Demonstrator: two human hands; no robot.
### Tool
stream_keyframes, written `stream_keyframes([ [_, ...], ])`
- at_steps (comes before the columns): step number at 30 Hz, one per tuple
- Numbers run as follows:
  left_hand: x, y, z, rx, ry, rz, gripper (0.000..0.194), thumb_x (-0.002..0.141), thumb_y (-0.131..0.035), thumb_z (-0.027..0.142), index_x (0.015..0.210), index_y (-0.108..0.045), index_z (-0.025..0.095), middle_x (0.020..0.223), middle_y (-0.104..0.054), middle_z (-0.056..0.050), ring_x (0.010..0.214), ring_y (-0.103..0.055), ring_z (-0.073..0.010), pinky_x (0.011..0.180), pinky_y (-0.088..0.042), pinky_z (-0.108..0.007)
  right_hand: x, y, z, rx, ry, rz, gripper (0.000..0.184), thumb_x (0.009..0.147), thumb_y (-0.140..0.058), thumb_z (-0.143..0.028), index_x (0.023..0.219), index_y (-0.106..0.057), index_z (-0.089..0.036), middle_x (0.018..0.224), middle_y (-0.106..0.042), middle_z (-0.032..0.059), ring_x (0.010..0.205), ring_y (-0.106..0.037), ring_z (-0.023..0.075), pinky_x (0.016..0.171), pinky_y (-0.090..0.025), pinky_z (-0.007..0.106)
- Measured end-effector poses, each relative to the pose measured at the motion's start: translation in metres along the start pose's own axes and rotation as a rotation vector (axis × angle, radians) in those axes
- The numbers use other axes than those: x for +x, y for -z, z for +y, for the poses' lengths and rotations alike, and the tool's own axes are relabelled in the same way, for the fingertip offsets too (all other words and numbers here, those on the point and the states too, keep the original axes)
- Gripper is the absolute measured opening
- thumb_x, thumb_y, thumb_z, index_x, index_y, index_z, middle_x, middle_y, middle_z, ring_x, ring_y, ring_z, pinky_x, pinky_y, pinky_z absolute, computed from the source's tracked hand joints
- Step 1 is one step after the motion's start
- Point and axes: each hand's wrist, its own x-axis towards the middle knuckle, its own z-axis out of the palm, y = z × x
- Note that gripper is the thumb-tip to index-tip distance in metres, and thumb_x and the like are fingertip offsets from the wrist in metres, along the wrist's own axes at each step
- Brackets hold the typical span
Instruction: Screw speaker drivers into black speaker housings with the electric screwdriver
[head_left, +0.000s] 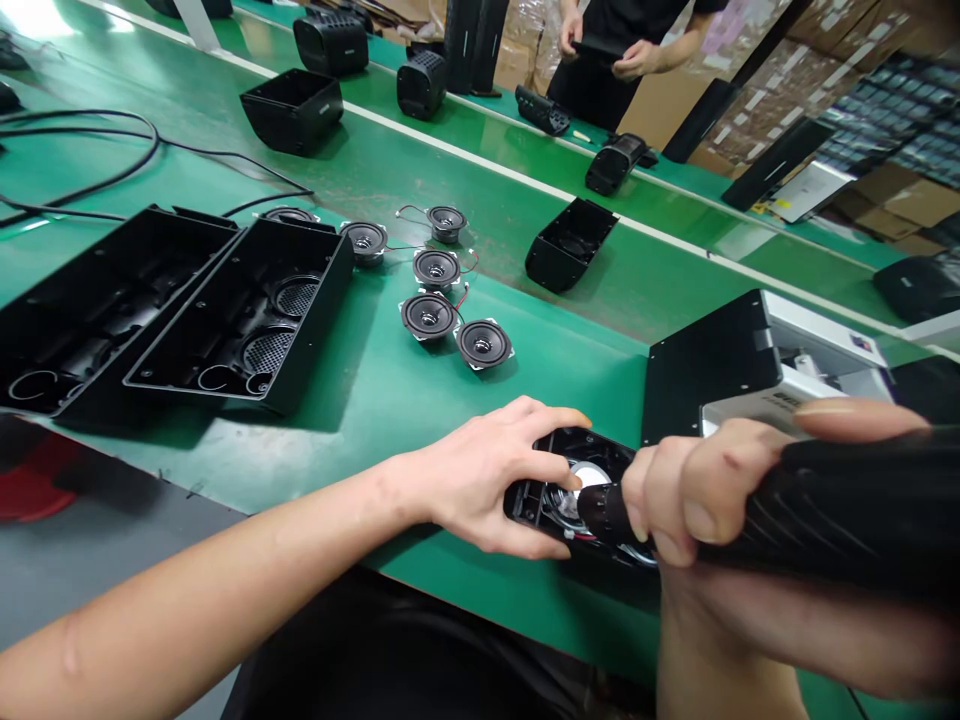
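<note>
My right hand [705, 490] is wrapped round a black electric screwdriver [847, 500], which lies nearly level and reaches in from the right. Its nose points into a small black speaker housing [532, 500] at the front of the bench. Inside that housing sits a round speaker driver [592, 474] with its pale back facing up, a red wire near it. With thumb and fingers spread across the housing, my left hand [517, 475] grips its left end. The screwdriver's tip and the right part of the housing are hidden behind my right hand.
Two long black speaker housings [315, 330] lie open at left. Several loose speaker drivers [484, 344] stand mid-bench. A black-and-white boxy device [712, 360] is at right. An open housing [555, 260] rests on the green belt [480, 180]. Opposite, a person's hands [636, 60] hold a dark part.
</note>
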Motion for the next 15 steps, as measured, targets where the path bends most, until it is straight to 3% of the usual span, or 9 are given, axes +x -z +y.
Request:
stream_keyframes([
  [3, -0.0008, 0.0011, 0.0006, 0.011, -0.009, -0.011, 0.047, 0.084, -0.080, 0.054, 0.116, -0.079, 0.021, 0.153, -0.051, -0.015, 0.123, -0.056, -0.0335, 0.110, -0.049, -0.049, 0.0008, -0.0057, 0.0001, -0.030, 0.095, -0.063, 0.028, 0.091, -0.081, -0.049, 0.111, -0.077, -0.031, 0.065, -0.062, -0.0016, 0.036, -0.047, 0.0136, 0.035, -0.045, 0.031],
  [7, -0.0002, 0.0025, 0.0020, 0.018, -0.044, 0.010, 0.042, 0.084, -0.080, 0.052, 0.112, -0.079, 0.020, 0.148, -0.054, -0.017, 0.121, -0.057, -0.0328, 0.109, -0.050, -0.047, 0.0034, -0.0106, -0.0012, 0.028, 0.060, -0.155, 0.025, 0.099, -0.071, -0.047, 0.110, -0.079, -0.027, 0.058, -0.060, 0.0008, 0.038, -0.050, 0.0166, 0.036, -0.046, 0.032],
  [11, 0.0008, 0.0038, 0.0042, 0.022, -0.039, 0.001, 0.039, 0.082, -0.083, 0.048, 0.110, -0.079, 0.021, 0.147, -0.054, -0.016, 0.123, -0.057, -0.0333, 0.108, -0.051, -0.046, 0.0026, -0.0094, -0.0016, 0.085, 0.074, -0.205, 0.019, 0.098, -0.073, -0.034, 0.114, -0.077, -0.023, 0.062, -0.061, 0.0008, 0.041, -0.053, 0.0161, 0.037, -0.045, 0.029],
  [15, 0.0005, 0.0045, 0.0059, 0.019, -0.026, 0.002, 0.039, 0.082, -0.082, 0.047, 0.111, -0.079, 0.022, 0.147, -0.054, -0.015, 0.125, -0.056, -0.0340, 0.108, -0.052, -0.046, 0.0022, -0.0061, 0.0008, 0.081, 0.072, -0.213, 0.019, 0.098, -0.073, -0.033, 0.114, -0.076, -0.023, 0.062, -0.062, 0.0009, 0.042, -0.054, 0.0162, 0.039, -0.047, 0.028],
])
